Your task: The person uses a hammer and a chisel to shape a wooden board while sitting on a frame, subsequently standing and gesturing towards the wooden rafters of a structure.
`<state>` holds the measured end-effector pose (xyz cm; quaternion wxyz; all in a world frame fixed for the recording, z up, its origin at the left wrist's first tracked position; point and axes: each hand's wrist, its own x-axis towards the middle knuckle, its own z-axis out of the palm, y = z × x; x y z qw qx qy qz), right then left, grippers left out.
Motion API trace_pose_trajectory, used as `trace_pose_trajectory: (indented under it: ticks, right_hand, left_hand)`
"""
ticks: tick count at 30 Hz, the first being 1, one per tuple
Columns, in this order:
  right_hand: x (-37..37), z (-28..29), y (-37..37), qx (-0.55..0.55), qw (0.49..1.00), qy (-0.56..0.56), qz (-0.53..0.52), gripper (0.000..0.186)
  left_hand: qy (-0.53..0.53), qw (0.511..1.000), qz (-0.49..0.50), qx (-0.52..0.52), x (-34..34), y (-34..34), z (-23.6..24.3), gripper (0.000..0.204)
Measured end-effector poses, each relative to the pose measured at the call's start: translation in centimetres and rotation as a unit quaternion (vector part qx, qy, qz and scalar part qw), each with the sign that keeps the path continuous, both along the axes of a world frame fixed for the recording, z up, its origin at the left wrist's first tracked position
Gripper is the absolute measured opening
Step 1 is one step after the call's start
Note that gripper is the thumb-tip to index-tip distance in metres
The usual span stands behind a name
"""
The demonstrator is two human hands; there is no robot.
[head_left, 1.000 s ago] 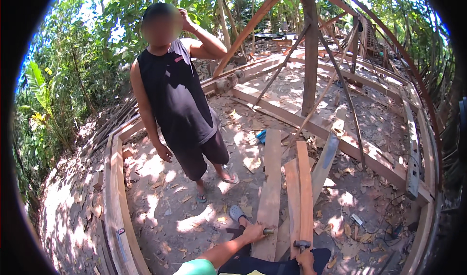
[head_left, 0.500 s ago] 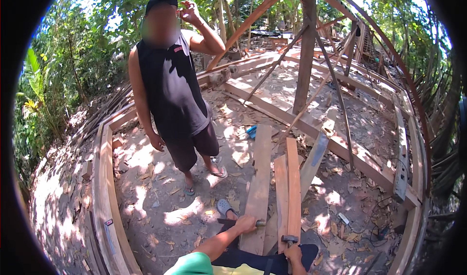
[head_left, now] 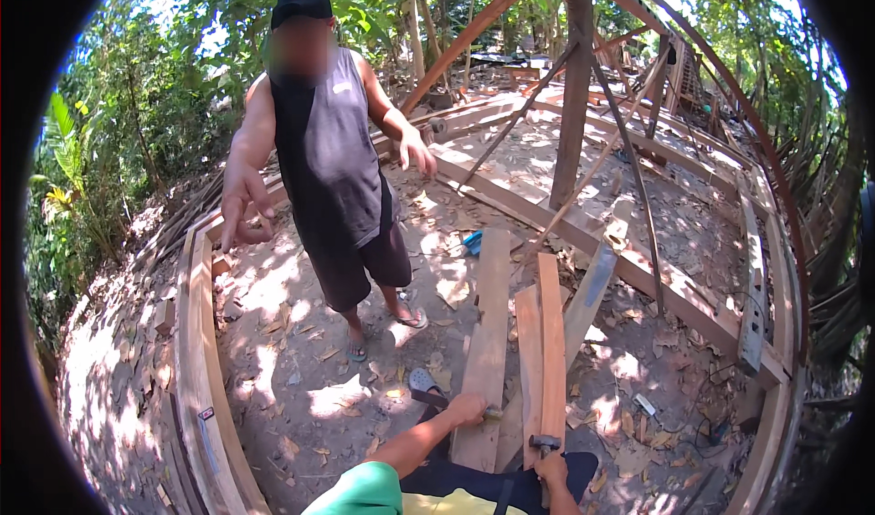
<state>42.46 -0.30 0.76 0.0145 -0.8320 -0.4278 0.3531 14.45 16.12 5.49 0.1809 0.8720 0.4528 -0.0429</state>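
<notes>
My left hand (head_left: 468, 409) is closed around a dark-bladed hand tool (head_left: 493, 414). Its blade sticks out to the left and its handle end to the right; I cannot make out its exact kind. The hand lies over a broad plank (head_left: 483, 342), near its close end. In my right hand (head_left: 550, 468) is a hammer (head_left: 544, 442), gripped by the handle with the head up. The hammer head is over the near end of a narrow reddish board (head_left: 550, 333), beside another board (head_left: 529, 342).
A person (head_left: 337, 150) in a dark sleeveless top stands ahead to the left, one arm reaching forward. What looks like a handsaw (head_left: 598, 278) lies on a plank. Long timber beams (head_left: 193, 351) frame the ground; a post (head_left: 572, 105) with slanted braces rises ahead.
The person ahead has lowered the raised hand from the head and stretched the other arm forward. My left hand has shifted slightly up and right with its tool; my right hand hardly moved.
</notes>
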Motion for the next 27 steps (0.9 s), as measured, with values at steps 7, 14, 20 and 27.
trace_pose_trajectory:
  ticks: [7,14,20,27]
  right_hand:
    - [-0.4,1.7,0.0,-0.011,1.000,0.004,-0.009,0.048]
    - [-0.6,1.9,-0.1,0.025,1.000,-0.001,-0.014,0.040]
    - [-0.4,2.2,0.0,0.019,1.000,0.006,-0.010,0.039]
    - [-0.2,2.3,0.2,0.016,1.000,0.011,-0.024,0.042]
  left_hand:
    - [-0.021,0.997,-0.024,0.066,-0.2,-2.0,0.5,0.026]
    - [0.015,0.999,0.046,-0.004,0.0,-0.2,-0.6,0.029]
    - [-0.034,0.994,0.097,-0.027,0.1,-1.1,-0.5,0.030]
    - [0.009,0.999,0.039,-0.017,0.0,-1.5,-0.5,0.038]
